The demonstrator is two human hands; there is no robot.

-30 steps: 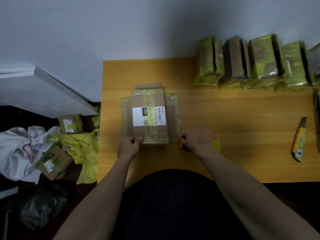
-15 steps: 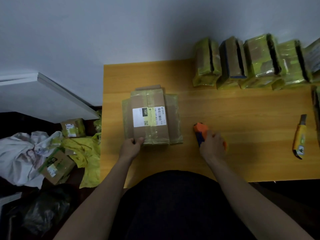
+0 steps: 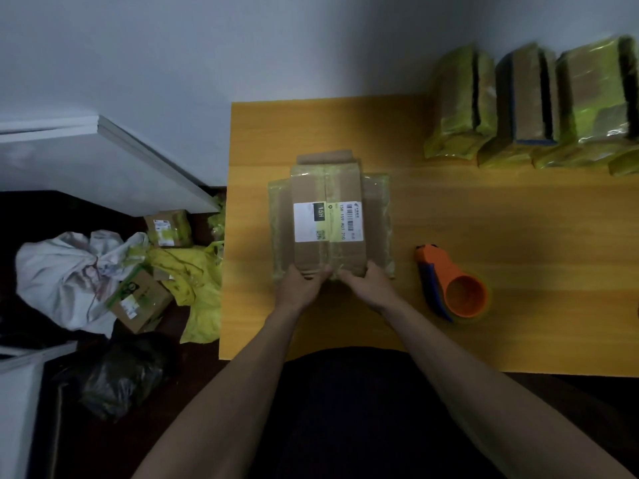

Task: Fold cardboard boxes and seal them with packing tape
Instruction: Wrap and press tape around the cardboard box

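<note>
The flattened cardboard box (image 3: pixel 328 219), wrapped in tape, is gripped at its near edge by the left hand (image 3: pixel 302 283) and right hand (image 3: pixel 371 281) on the tabletop (image 3: pixel 484 216); the tape dispenser (image 3: pixel 453 285) lies right.

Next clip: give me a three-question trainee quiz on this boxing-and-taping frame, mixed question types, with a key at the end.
1. True or false: the right hand is holding the tape dispenser.
2. Multiple choice: where do both hands meet the flattened cardboard box? A) its far edge B) its near edge C) its left flap
3. Fill in: the tape dispenser lies on the table to the ____ of the box.

Key
1. False. The dispenser lies alone on the table; the right hand is on the box.
2. B. The left hand and the right hand have their grip side by side on the near edge.
3. Right.
</note>
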